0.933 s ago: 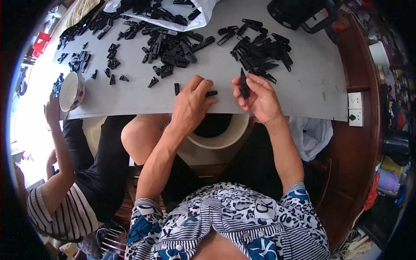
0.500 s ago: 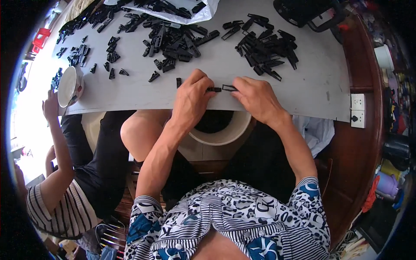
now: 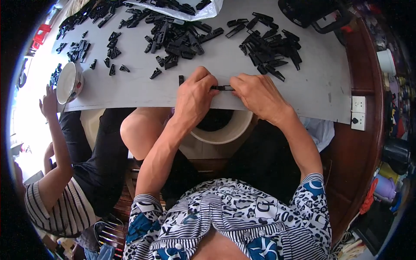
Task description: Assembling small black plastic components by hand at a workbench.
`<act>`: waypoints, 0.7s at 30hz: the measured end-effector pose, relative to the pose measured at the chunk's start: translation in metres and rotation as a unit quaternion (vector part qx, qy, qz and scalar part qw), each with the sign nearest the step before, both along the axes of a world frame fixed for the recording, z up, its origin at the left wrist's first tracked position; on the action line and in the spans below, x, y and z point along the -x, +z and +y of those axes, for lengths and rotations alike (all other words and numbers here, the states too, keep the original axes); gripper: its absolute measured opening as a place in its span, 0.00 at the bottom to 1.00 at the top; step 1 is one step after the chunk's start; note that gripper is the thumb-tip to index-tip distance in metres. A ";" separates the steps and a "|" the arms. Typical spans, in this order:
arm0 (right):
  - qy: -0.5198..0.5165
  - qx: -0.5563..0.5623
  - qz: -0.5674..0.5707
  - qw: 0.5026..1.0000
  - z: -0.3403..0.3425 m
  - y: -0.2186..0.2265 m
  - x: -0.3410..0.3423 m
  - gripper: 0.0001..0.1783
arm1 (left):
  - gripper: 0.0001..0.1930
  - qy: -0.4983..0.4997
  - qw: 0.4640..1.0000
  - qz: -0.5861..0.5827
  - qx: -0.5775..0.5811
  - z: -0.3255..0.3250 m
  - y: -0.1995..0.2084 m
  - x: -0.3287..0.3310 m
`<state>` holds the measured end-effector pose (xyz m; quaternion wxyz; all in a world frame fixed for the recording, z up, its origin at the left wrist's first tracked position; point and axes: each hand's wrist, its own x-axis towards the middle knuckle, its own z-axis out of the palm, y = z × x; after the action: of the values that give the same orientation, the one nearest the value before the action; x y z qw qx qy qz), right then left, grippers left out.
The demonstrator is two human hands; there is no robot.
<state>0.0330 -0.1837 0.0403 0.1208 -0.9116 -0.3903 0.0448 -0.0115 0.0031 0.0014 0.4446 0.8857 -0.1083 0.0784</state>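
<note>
My left hand [image 3: 194, 94] pinches a small black plastic clip part [image 3: 220, 88] just above the table's near edge. Facing it, my right hand [image 3: 260, 94] grips an open-framed black plastic piece [image 3: 228, 87]. The two parts meet end to end in the gap between my hands; fingers hide their outer ends. A short black piece [image 3: 181, 79] lies beside my left knuckles. Beyond my hands are a heap of long black clip pieces [image 3: 273, 47] on the right and a bigger heap of black clips [image 3: 177, 41] in the middle.
Below the table edge stands a pale bucket [image 3: 212, 141] with dark contents. On the left are a bowl [image 3: 66, 82] and another person's hand [image 3: 49, 103]. A white plastic bag [image 3: 208, 13] and a black appliance with a handle [image 3: 299, 12] stand at the back.
My right hand has brought its framed piece leftward against the part in my left hand, closing the small gap. The other person's hand has shifted slightly at the left.
</note>
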 end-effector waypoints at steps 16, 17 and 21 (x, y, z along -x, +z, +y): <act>0.281 0.225 -0.111 0.926 0.027 0.024 -0.013 0.07 | 0.08 -0.014 0.992 -0.107 -0.062 0.003 -0.015 -0.003; 0.279 0.227 -0.106 0.927 0.027 0.023 -0.015 0.07 | 0.07 -0.025 0.991 -0.119 -0.062 0.001 -0.014 -0.005; 0.290 0.200 -0.088 0.932 0.029 0.024 -0.021 0.08 | 0.07 -0.043 0.987 -0.147 -0.047 0.000 -0.013 -0.008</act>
<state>0.0542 -0.1544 0.0642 -0.1176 -0.7641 -0.6299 0.0743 -0.0039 0.0028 -0.0114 0.3847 0.8790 -0.2141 0.1833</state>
